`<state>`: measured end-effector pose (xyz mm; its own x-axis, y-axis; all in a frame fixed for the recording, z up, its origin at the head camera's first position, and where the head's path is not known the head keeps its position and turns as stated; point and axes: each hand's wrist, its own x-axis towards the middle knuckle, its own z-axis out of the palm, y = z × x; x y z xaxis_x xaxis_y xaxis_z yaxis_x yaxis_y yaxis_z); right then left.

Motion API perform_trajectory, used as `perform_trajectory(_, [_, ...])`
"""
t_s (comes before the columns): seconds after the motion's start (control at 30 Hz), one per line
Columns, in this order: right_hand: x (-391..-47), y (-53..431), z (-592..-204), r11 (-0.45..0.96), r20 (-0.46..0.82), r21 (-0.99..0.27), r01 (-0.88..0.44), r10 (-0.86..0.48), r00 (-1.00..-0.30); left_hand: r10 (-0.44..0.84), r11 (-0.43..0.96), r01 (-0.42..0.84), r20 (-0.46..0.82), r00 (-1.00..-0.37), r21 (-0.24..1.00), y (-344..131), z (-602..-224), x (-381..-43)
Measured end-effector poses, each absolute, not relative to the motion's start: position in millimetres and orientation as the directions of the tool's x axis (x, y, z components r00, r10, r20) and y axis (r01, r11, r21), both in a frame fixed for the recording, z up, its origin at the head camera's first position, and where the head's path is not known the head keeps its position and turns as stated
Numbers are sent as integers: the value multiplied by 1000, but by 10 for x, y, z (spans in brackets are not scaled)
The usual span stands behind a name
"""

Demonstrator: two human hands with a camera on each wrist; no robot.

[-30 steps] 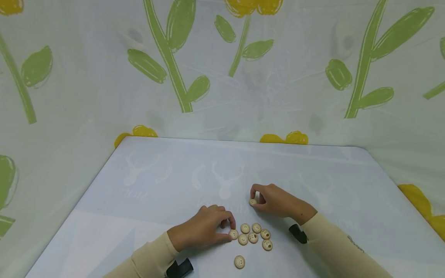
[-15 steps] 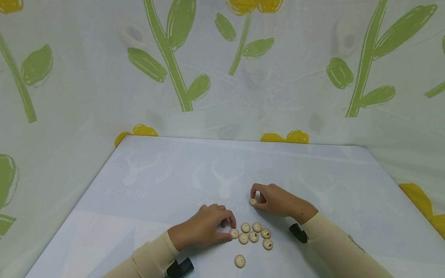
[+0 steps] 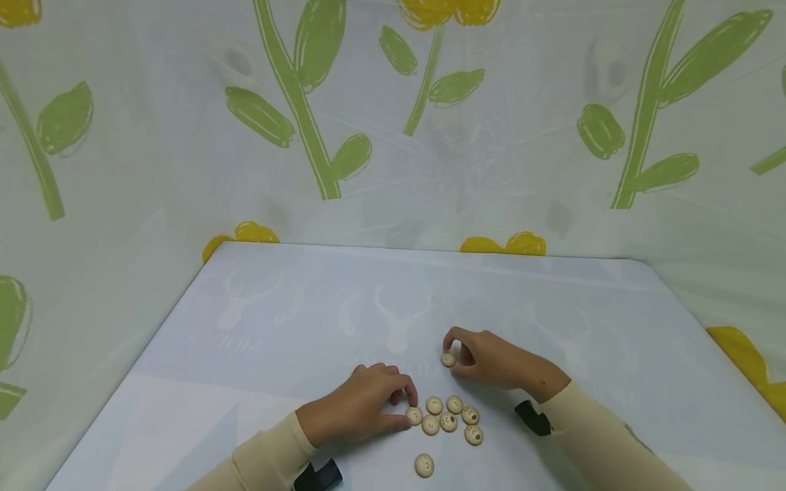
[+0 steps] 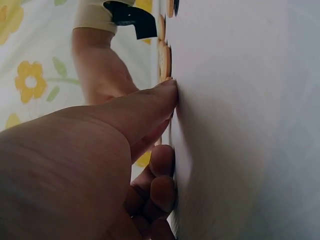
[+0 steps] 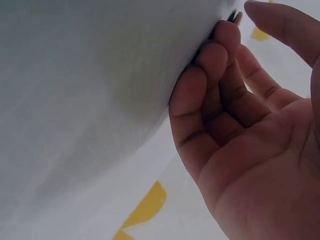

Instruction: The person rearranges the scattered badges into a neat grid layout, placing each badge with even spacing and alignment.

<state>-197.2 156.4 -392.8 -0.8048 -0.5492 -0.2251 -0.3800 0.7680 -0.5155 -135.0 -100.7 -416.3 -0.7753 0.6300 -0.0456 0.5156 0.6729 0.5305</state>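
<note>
Small round pale wooden discs with dark, face-like marks lie on the table. In the head view my left hand [image 3: 362,402] pinches the leftmost wooden disc [image 3: 414,416] of a cluster between index finger and thumb. The left wrist view shows that thumb [image 4: 162,97] against the edge of a disc [image 4: 165,61]. Farther back, my right hand [image 3: 491,356] is at a single wooden disc [image 3: 448,359], index fingertip at its far edge. In the right wrist view the thumb [image 5: 280,22] stands apart from the disc [image 5: 239,19], and the other fingers are curled against the table.
Several more discs [image 3: 448,422] lie close together right of my left hand. One disc [image 3: 424,466] lies alone nearer the front. The pale table [image 3: 295,307] ends at a curtain [image 3: 399,184] printed with flowers and leaves. Black straps [image 3: 318,475] sit at both wrists.
My right hand has shifted slightly right and toward me, its thumb easing off the disc, which now shows more fully. The left hand and the cluster have stayed in place.
</note>
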Motion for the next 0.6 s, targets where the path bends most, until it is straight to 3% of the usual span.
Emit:
perform_trajectory(0.37, [-1885,1704,-3913,664,-186,-624,-412,-638,-747,639,655,527,-25,-769,541,-1000,-4156,-1328])
perform_trajectory(0.6, [-1855,1728,-3916,661,-177,-626,-414,-637,-750,629,669,507,-50,-776,544,-990,-4152,-1339])
